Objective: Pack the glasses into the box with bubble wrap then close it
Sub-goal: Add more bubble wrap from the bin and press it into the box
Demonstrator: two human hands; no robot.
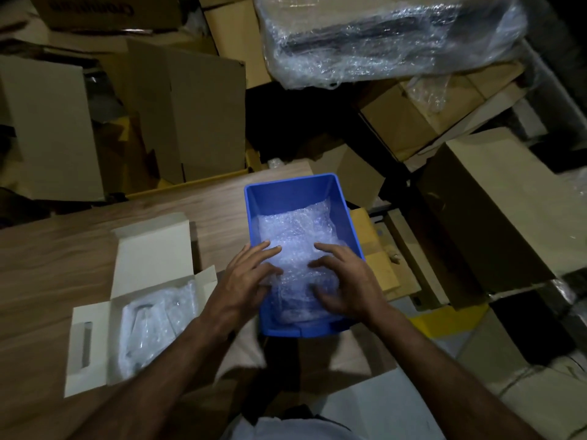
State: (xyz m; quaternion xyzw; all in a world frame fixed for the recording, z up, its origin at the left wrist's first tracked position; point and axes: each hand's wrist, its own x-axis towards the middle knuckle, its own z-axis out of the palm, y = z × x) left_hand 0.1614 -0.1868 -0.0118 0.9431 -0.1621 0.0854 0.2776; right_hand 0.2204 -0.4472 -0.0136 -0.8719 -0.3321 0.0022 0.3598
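A bubble-wrapped bundle (298, 268), presumably glasses though the wrap is hiding what is inside, is lying in the blue bin (287, 188), which is sitting at the bench's right edge with its near end overhanging the near edge. The left hand (244, 277) and right hand (343, 277) are both resting on the bundle with fingers spread; whether they are gripping it or only pressing on it I cannot tell, since the fingertips are sinking into the wrap. To lift it well, both hands should be cupping the bundle from its two sides and getting under it, not squeezing the top, then raising it straight up clear of the bin's walls before carrying it left.

The white box (152, 246) is lying open on the bench near the left hand, flaps folded out, with more bubble wrap (152, 315) already filling much of it, so room for the bundle looks tight. The box's raised right flap is standing between bin and opening. Brown cartons (187, 115) are crowding beyond the bench's far edge, and a wrapped parcel (390, 36) is sitting above them.
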